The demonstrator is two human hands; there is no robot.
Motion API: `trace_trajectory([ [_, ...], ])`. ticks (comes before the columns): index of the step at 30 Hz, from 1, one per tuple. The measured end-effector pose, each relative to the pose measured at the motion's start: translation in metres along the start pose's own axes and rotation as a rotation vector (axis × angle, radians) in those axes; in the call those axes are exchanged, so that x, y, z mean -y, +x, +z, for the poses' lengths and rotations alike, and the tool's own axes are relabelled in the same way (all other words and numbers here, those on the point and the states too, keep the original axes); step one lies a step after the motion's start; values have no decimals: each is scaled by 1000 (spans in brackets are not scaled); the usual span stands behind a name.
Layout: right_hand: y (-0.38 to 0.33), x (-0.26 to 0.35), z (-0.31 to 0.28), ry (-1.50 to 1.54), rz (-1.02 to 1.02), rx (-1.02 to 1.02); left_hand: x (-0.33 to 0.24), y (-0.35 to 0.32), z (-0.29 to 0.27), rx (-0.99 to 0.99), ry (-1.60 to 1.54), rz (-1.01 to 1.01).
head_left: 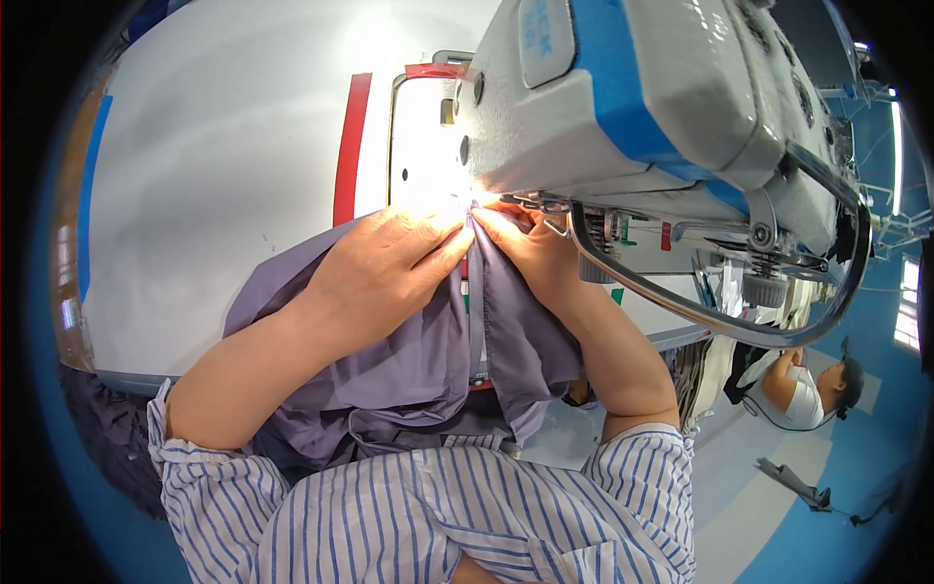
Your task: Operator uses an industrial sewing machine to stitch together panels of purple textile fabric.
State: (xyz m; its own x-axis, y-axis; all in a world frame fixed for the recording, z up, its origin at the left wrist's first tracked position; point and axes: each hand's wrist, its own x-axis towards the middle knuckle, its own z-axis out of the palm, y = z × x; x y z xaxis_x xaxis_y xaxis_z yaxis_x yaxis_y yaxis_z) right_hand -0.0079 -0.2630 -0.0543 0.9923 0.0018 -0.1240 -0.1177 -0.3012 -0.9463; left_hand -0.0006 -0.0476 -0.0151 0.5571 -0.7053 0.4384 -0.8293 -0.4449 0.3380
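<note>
- Purple cloth [409, 360] lies bunched on the white sewing table [224, 195], running from the near table edge up to the bright spot under the head of the sewing machine [632, 97]; a folded seam ridge runs down its middle between the two hands.
- Left hand [384, 268] lies flat on the cloth left of the seam, fingers stretched toward the lit needle area and pressing the fabric down; it pins rather than pinches.
- Right hand [530, 248] rests on the cloth right of the seam, fingertips drawn together at the fold just below the machine head; whether they pinch the fold or only press it I cannot tell.
- The two sets of fingertips nearly meet at the seam, right beside the glare.
- Sewing machine is white with a broad blue band across its arm and a pale rounded-rectangle label plate near the top; a curved metal guard bar [720, 311] loops below it.
- A red tape strip [350, 146] runs upright on the table left of the machine bed, and a blue strip [92, 185] marks the far left edge.
- Striped blue-and-white sleeves [438, 516] fill the lower edge.
- Another person in a white top [803, 389] sits low at the right, well apart, over a blue floor.
</note>
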Motion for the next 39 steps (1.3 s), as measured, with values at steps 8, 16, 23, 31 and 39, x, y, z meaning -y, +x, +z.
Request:
trace_trajectory([
  [8,-1,13,0,-65,-16,57,-1,0,-1,8,-7,-18],
  [16,1,13,0,-46,-87,36,-8,2,-7,73,20,-19],
  [23,0,19,-1,-43,-25,11,-7,4,-8,71,26,-28],
  [31,-12,46,-12,-144,-50,70,-9,2,-7,24,20,-14],
  [39,-9,28,-10,-702,-558,-62,-11,-5,-3,32,49,-8],
])
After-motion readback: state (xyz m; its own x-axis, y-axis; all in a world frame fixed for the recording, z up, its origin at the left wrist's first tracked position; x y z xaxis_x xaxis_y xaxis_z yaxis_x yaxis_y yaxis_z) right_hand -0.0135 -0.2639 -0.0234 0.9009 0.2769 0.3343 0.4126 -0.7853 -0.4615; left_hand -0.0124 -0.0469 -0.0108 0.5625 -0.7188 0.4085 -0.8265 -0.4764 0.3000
